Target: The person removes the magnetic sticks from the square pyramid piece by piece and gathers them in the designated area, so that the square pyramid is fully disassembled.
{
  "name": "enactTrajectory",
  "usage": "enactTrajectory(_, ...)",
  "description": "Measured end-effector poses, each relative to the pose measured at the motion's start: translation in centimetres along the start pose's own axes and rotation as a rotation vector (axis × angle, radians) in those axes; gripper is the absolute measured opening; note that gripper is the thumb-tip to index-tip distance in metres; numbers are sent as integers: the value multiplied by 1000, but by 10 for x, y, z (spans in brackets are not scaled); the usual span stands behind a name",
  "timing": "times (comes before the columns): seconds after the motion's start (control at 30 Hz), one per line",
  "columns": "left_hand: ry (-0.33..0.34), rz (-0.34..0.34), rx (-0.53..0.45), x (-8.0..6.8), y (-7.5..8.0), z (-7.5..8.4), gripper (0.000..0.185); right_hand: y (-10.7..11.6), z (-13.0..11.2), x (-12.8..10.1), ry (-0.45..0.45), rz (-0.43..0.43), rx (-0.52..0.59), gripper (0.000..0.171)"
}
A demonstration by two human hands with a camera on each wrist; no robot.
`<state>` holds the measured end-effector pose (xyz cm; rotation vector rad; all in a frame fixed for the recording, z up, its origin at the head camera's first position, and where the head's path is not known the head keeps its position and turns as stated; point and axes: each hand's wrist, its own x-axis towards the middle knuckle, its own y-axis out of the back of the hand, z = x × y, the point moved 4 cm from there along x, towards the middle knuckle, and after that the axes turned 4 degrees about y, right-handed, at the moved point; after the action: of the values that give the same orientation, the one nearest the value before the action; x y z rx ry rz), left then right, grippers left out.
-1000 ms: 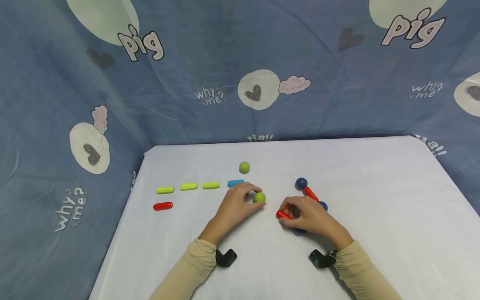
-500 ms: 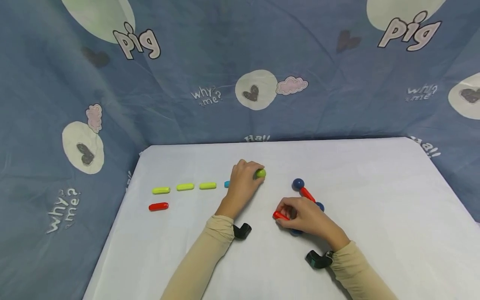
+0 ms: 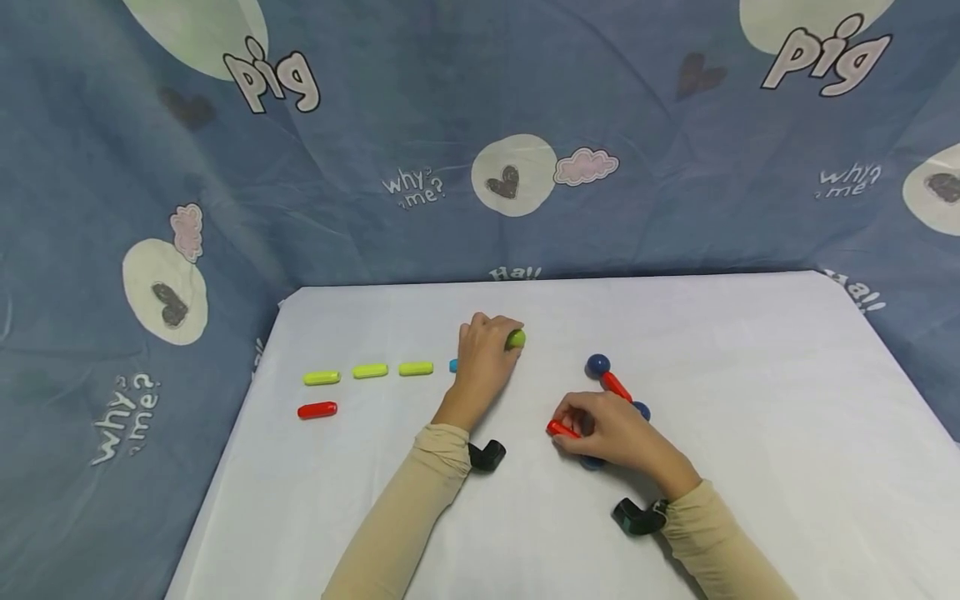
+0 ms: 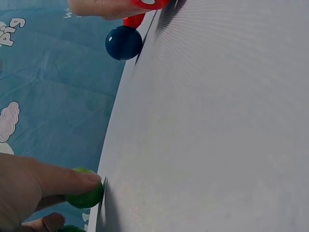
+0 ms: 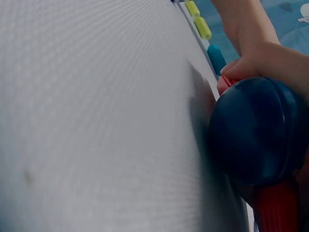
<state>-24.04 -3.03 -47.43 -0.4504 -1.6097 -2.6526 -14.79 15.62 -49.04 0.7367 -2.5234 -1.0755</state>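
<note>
My left hand (image 3: 483,354), at the far middle of the table, pinches a green ball (image 3: 515,339) between thumb and fingers. In the left wrist view a second green ball (image 4: 71,228) shows partly below it. My right hand (image 3: 611,429) grips a red rod (image 3: 562,429) whose tip sticks out to the left. Beside that hand lie blue balls, one partly under the palm (image 3: 592,463) and one beyond the knuckles (image 3: 641,410). Another red rod (image 3: 617,386) runs from there to a far blue ball (image 3: 597,365). How the pieces join under the hand is hidden.
Several yellow-green rods (image 3: 371,372) lie in a row on the left, with a loose red rod (image 3: 317,410) in front. A blue rod (image 3: 453,366) is mostly covered by the left hand. A printed blue cloth (image 3: 420,242) hangs behind the white table (image 3: 750,400).
My left hand has moved away from me, with the green ball, to where the other green ball lay; that one is now hidden in the head view. The right hand has stayed put.
</note>
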Motion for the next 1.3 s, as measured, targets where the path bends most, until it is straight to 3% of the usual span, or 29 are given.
enactTrajectory(0.67, -11, -27, -47, 0, 2, -2, 42, 0, -1, -1, 7, 9, 4, 16)
enactTrajectory(0.8, -41, -45, -55, -1, 5, 2, 49, 0, 0, 0, 11, 8, 8, 16)
enactTrajectory(0.9, -99, -66, -86, -3, 11, 11, 51, 0, -1, 0, 17, 7, 12, 16)
enactTrajectory(1.0, -177, -169, -159, -8, 15, 25, 48, 2, -1, -1, 23, 6, 14, 16)
enactTrajectory(1.13, -286, -426, -200, -21, 13, 41, 40, 3, -2, -1, 41, 14, 6, 17)
enactTrajectory(1.23, -335, -579, -177, -31, 11, 46, 35, 4, -3, -1, 58, 20, 1, 18)
enactTrajectory(1.3, -343, -636, -180, -37, 11, 45, 35, 4, -3, -2, 61, 21, 7, 19)
